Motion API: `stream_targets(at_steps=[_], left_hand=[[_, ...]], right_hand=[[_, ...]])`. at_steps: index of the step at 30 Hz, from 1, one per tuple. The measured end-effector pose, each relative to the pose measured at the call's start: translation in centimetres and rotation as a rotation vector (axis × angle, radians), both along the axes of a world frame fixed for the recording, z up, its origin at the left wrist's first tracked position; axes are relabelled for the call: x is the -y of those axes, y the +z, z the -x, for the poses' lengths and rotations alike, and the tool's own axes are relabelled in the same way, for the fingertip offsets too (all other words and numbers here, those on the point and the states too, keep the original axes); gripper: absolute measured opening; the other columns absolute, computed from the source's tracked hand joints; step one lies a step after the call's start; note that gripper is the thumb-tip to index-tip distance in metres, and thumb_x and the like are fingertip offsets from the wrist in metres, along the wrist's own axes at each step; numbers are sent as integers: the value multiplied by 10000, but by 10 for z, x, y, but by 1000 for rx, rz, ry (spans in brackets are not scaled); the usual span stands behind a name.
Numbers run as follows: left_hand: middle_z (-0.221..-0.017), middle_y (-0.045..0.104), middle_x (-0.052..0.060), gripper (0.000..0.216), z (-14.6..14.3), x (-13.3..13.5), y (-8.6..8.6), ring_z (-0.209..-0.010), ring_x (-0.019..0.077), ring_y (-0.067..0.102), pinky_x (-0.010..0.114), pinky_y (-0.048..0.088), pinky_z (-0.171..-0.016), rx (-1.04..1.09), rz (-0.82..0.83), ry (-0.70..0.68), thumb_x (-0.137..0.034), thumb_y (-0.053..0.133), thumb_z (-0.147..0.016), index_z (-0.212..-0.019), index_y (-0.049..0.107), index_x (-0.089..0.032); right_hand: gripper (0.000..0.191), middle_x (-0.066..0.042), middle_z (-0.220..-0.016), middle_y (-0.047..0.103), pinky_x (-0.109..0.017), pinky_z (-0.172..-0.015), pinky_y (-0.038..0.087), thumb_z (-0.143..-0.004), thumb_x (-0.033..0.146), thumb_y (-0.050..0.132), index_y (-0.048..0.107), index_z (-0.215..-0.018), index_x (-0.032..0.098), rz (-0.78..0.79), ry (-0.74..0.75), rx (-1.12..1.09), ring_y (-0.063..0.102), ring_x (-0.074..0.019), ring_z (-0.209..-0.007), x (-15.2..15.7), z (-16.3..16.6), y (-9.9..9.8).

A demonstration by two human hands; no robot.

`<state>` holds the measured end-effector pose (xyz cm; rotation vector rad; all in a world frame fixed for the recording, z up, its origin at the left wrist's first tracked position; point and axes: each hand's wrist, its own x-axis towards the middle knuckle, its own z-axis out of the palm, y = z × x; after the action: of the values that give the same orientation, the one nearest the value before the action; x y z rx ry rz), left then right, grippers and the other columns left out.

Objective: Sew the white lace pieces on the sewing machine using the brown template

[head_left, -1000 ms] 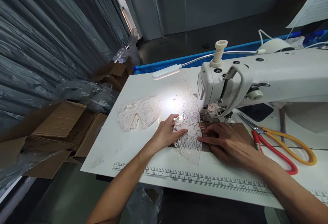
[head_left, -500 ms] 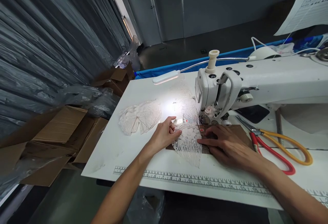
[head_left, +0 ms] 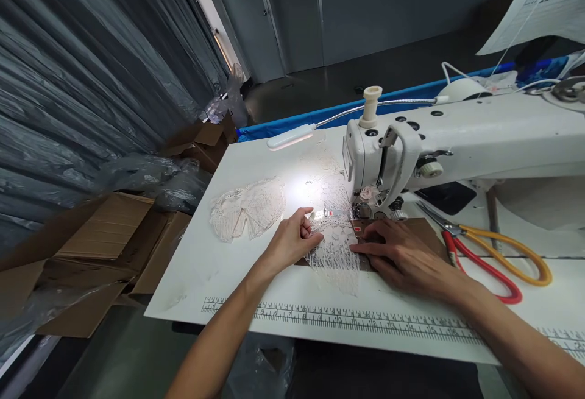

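Note:
A strip of white lace fabric lies under the needle area of the white sewing machine, its lower end spread toward me. My left hand is at the lace's left edge, thumb tip on it, index finger pointing out and the other fingers curled in. On the right edge rests my right hand, thumb stretched onto the lace, fingers bent and pressed down. Beneath the lace and my right hand is a brown plate. A pale fabric rose sits by the presser foot, which is partly hidden.
Another lace piece lies to the left. Scissors with red and yellow handles are right of my right hand. A lamp shines over the table. A printed ruler runs along the front edge; cardboard boxes stand left.
The view has shifted slightly, so the machine and scissors appear a little further left. Both hands keep nearly the same place on the lace.

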<state>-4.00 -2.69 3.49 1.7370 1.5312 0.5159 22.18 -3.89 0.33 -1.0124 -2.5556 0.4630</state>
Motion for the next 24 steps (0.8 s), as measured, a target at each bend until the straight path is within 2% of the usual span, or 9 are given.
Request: stream_targets(at_steps=[4, 7, 10, 12, 14, 16, 24], left_hand=[[-910, 558, 10, 561, 1, 1, -2, -663, 116, 564, 251, 485, -587, -116, -120, -7, -341, 654, -812, -1322, 457, -217], [-1093, 536, 67, 401, 0, -1, -6, -675, 114, 575, 268, 509, -566, -245, -404, -79, -327, 602, -865, -1245, 530, -224], [-1137, 568, 103, 208, -9, -6, -11, -802, 155, 608, 308, 549, -640, -313, -702, -378, -269, 497, -939, -1100, 595, -180], [-1105, 610, 113, 193, -17, -10, -12, -909, 186, 610, 344, 560, -742, -354, -801, -603, -237, 457, -958, -1058, 600, -152], [-1126, 618, 131, 223, -24, -14, -13, -957, 210, 605, 376, 550, -810, -420, -830, -718, -240, 438, -963, -1081, 588, -124], [-1175, 603, 156, 279, -28, -18, -14, -960, 229, 600, 401, 537, -824, -487, -821, -760, -272, 421, -968, -1124, 570, -94], [-1326, 529, 170, 419, -25, -19, -20, -986, 254, 555, 424, 477, -831, -575, -835, -774, -389, 367, -988, -1222, 529, -82]], right_hand=[[358, -76, -1101, 573, -475, -887, 460, -900, 215, 484, 639, -1196, 346, -4, -15, 2, 548, -259, -1018, 0, 0, -1], [359, -70, -1102, 568, -471, -897, 452, -898, 210, 493, 637, -1195, 351, -8, -11, 0, 539, -255, -1025, 0, 0, -2], [358, -69, -1101, 563, -468, -894, 452, -897, 208, 501, 635, -1198, 348, -12, -10, 0, 534, -251, -1021, 0, -1, -4], [372, -70, -1094, 565, -461, -879, 460, -893, 208, 510, 626, -1215, 352, -28, -12, -10, 536, -249, -1010, 0, -1, -6], [386, -67, -1087, 568, -456, -869, 464, -884, 207, 524, 620, -1224, 362, -46, -7, -18, 538, -247, -999, -1, -1, -7], [384, -63, -1090, 569, -458, -870, 462, -873, 205, 539, 628, -1210, 367, -55, -3, -16, 538, -246, -998, -1, -1, -8], [411, -68, -1090, 570, -486, -878, 460, -889, 203, 516, 594, -1254, 374, -67, -3, 3, 543, -252, -1005, 0, -1, -11]])
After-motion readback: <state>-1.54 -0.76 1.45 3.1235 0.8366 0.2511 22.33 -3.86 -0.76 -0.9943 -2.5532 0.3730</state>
